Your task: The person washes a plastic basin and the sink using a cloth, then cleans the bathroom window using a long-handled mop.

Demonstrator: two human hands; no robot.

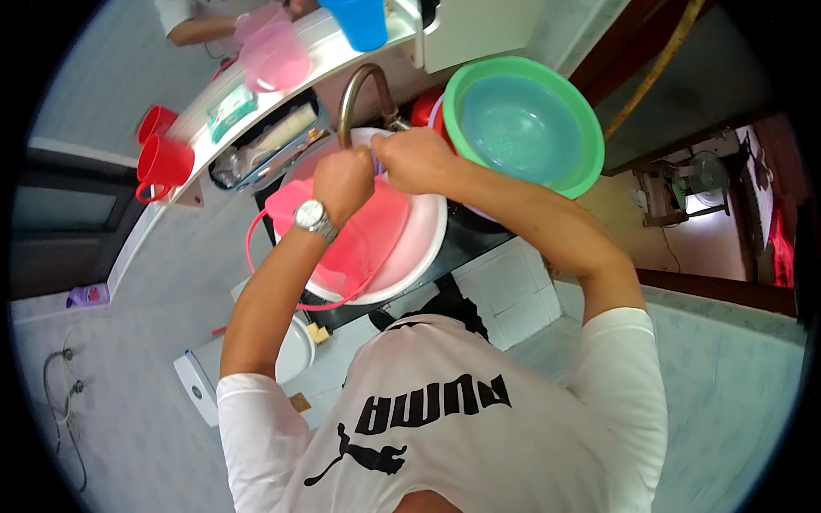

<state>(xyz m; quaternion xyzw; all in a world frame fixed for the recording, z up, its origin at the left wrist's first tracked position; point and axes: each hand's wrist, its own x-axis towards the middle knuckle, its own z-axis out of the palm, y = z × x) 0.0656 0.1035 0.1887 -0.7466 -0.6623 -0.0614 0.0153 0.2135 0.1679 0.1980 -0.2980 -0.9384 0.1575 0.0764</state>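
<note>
Both fists meet just in front of the curved metal faucet point(349, 98), above the washbasin. My left hand point(344, 182), with a silver watch on the wrist, is closed. Beside it my right hand point(414, 161) is closed too. A small bit of purple material point(379, 164) shows between them; its kind is hidden by the fingers. Below the hands, a pink-red plastic container point(376, 224) with a thin rim or handle lies tilted over a wide pale-pink basin point(423, 248).
On the right stands a green basin point(590, 141) holding a translucent bluish one point(522, 128). A shelf point(209, 141) carries a red mug point(167, 162), a pink cup point(275, 58) and a blue cup point(359, 24). An organiser box point(299, 150) hangs beneath. A toilet point(295, 350) stands lower left.
</note>
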